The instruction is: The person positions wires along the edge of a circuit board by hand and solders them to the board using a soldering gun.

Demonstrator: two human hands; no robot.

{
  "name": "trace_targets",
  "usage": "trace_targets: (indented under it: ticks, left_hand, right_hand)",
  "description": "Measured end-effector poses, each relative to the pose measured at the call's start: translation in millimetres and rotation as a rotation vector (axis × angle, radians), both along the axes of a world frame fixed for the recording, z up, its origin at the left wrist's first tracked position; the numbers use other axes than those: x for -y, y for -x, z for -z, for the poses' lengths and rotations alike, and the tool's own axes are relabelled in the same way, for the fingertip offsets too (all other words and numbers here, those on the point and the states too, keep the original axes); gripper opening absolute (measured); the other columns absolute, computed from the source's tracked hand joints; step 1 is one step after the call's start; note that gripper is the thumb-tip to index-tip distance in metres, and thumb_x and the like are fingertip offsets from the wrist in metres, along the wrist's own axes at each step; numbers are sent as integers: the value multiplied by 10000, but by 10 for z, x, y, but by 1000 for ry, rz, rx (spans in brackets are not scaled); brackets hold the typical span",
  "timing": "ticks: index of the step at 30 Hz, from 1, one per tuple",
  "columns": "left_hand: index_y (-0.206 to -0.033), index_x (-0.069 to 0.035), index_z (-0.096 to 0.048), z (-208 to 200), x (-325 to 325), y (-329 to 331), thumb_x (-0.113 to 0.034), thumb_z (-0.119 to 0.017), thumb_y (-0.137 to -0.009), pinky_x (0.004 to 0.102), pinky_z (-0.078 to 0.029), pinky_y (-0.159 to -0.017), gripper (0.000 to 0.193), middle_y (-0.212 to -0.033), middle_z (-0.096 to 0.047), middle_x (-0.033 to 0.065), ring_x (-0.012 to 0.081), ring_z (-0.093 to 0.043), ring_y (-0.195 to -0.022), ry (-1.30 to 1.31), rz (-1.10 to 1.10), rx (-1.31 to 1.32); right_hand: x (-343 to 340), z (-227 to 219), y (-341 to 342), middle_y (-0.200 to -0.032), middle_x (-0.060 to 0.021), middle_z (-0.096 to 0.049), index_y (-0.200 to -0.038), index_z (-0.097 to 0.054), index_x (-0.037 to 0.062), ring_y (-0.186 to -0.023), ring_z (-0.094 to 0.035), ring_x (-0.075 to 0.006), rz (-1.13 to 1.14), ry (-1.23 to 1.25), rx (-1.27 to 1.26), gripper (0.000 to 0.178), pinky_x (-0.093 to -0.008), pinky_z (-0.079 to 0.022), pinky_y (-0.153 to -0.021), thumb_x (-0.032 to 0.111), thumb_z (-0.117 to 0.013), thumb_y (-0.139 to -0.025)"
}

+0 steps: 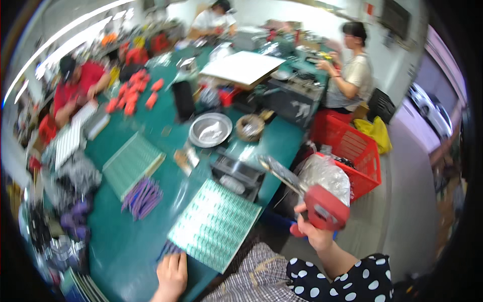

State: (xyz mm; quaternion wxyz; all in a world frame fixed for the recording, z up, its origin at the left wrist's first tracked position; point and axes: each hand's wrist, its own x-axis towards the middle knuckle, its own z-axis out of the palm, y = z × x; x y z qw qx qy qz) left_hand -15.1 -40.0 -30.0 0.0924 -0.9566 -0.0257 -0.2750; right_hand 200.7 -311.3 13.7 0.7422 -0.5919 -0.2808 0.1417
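My right hand point(316, 232) grips a red tape dispenser point(324, 207) by its handle, held up off the table's right edge, with a strip of clear tape point(279, 171) sticking out toward the upper left. My left hand point(172, 274) rests flat on the green table point(126, 251), fingers together, touching the near corner of a green ridged sheet point(214, 224). Nothing is in the left hand. A polka-dot sleeve covers my right forearm.
A second green sheet point(132, 163), purple pieces point(142, 197), a metal bowl point(210, 130), a tape roll point(250, 127) and orange parts point(132, 93) lie on the table. A red basket point(352, 148) with a plastic bag stands at right. Other people work at left, far back and at right.
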Motion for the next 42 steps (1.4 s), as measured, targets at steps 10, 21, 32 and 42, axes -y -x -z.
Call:
trace_targets:
  ticks: [10,21,32,42]
  left_hand:
    - [-828,16,-614,24,-60,-9,-95,-579,-625,220,-405,-511,234,-711,-519,24,123,-502,-637,94,35,-32]
    - [-857,24,-628,27,-13,8,-88,-587,-592,241,-462,-553,290,-800,-575,71,166,-564,-700,144,29,-80]
    - [-837,23,-630,32,-26,32,-89,-587,-577,235,-457,-550,287,-785,-574,73,161,-560,-683,119,15,-75]
    - [-863,-7,-623,-32,-12,-159,-97,-571,-639,252,-429,-521,247,-802,-569,67,168,-559,-690,118,29,-96]
  right_hand:
    - [-96,585,743,-1101,-185,-521,-1218,-375,-49,-688,-555,-178,-425,269,-159,449,-287,-467,-609,36,-534,-807]
    - [-244,714,843,-760,-101,-552,-1054,-473,-51,-656,-534,-147,-480,382,-149,338,-266,-419,-569,180,-585,-835]
    - [-338,677,910,-793,-65,-636,-1193,-466,-67,-674,-602,-114,-344,322,-258,549,-258,-499,-669,50,-698,-710]
    - [-39,673,619,-820,-73,-617,-961,-604,-20,-717,-588,-104,-225,361,13,233,-237,-469,-623,60,-659,-750]
